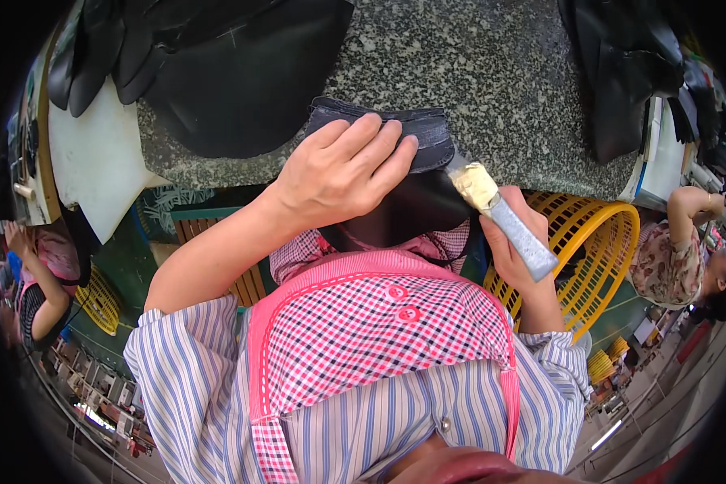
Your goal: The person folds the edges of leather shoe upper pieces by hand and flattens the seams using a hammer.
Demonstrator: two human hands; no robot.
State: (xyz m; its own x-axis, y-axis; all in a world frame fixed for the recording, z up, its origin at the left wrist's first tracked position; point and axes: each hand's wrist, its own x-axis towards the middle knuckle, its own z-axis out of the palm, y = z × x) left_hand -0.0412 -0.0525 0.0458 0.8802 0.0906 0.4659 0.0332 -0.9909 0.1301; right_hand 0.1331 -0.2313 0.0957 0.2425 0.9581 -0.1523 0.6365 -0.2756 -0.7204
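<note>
My left hand (339, 165) lies over a small black leather-like piece (427, 129) with stitched or folded edges, at the near edge of a speckled stone slab (460, 56). Its fingers are bent over the piece and hold it; the thumb is hidden. My right hand (524, 230) is closed round a flat grey metal tool (520, 238) wrapped near its far end in crumpled yellowish material. The tool's narrow grey tip meets the right end of the piece. Below the slab edge, a larger sheet of black material (407, 210) covers my lap.
Large black leather-like sheets (226, 89) lie on the slab's left, with more black pieces (621, 89) at the right edge. A yellow plastic basket (593, 250) stands by my right arm. Other people (678, 250) sit at both sides. A slatted green-framed stool (226, 250) is at left.
</note>
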